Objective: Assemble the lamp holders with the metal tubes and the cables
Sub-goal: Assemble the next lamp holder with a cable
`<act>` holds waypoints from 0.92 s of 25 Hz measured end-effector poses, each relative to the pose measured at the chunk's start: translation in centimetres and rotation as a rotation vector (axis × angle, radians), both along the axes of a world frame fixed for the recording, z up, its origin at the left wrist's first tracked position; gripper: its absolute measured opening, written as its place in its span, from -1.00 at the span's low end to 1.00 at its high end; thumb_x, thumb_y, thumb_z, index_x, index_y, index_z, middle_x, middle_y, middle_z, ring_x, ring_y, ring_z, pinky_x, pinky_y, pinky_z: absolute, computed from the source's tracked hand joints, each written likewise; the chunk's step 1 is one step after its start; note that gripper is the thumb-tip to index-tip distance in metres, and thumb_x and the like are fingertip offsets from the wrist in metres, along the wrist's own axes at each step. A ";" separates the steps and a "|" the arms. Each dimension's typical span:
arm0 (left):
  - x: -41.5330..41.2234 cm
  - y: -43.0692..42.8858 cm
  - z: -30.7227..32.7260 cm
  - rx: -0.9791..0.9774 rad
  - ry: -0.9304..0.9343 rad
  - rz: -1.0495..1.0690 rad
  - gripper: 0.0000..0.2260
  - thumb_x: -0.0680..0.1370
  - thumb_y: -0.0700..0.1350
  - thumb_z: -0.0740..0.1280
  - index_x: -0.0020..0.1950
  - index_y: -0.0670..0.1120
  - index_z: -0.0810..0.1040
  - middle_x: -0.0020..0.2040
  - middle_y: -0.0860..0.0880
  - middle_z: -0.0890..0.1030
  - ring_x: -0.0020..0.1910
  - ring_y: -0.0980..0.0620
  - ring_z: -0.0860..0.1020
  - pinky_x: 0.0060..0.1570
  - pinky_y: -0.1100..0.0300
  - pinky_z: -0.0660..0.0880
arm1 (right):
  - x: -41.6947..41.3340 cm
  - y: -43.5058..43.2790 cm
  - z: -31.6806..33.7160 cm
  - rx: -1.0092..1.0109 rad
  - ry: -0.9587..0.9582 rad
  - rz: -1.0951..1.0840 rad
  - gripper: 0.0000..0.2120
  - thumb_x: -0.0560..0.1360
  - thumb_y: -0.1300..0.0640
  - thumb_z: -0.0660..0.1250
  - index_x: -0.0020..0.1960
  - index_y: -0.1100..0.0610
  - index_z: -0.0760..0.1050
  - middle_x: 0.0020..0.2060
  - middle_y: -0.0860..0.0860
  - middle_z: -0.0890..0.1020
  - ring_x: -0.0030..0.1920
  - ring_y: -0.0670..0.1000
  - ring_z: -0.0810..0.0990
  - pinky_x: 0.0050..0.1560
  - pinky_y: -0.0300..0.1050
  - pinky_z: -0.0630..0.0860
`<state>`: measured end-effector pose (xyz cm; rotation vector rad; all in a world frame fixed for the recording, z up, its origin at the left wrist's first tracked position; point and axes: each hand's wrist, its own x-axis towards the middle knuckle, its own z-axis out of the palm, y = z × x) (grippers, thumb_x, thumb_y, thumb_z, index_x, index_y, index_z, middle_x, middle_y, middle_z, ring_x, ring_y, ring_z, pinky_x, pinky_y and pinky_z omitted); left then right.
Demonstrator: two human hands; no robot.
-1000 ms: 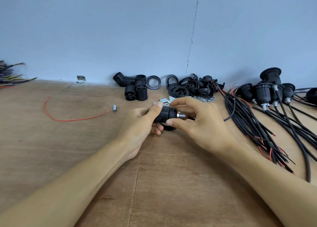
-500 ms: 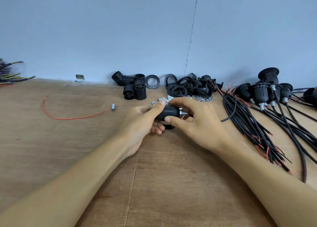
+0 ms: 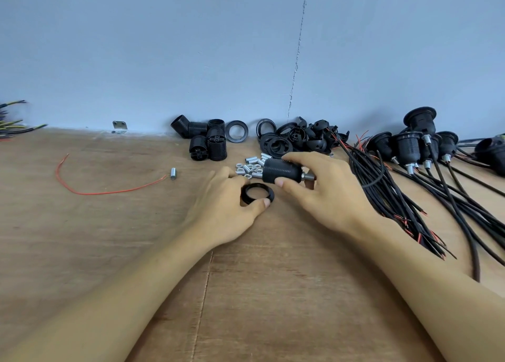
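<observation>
My right hand [image 3: 325, 192] grips a black threaded lamp holder [image 3: 281, 170] lying sideways above the table, a short metal tube [image 3: 308, 176] sticking out of its right end. My left hand [image 3: 226, 208] is low on the wooden table, thumb and fingers pinching a black ring [image 3: 257, 193] that lies flat there. Just behind the hands sits a small heap of loose metal tubes [image 3: 250, 167]. A bundle of black cables [image 3: 404, 195] with red wire ends runs along the right side.
Black holder bodies [image 3: 207, 143] and a pile of rings and caps [image 3: 297, 137] line the wall. Finished holders with cables [image 3: 410, 143] stand at the far right. A red wire [image 3: 109, 190] and a single tube [image 3: 173, 173] lie at left.
My left hand has let go of the lamp holder and dropped to the black ring on the table. The right hand now holds the holder alone, shifted slightly right.
</observation>
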<state>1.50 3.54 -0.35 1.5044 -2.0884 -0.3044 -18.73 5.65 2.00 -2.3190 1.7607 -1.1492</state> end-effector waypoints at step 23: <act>-0.1 1.0 1.8 0.432 1.366 -0.120 -0.82 0.62 -0.28 0.32 0.04 -0.11 0.71 0.10 -0.14 0.72 0.10 -0.12 0.70 -0.02 -0.04 0.68 | 1.2 0.0 -0.8 -0.103 -0.061 0.182 -0.64 0.45 -0.07 0.49 0.21 -0.03 0.59 0.00 -0.16 0.63 -0.01 -0.22 0.53 0.05 -0.39 0.43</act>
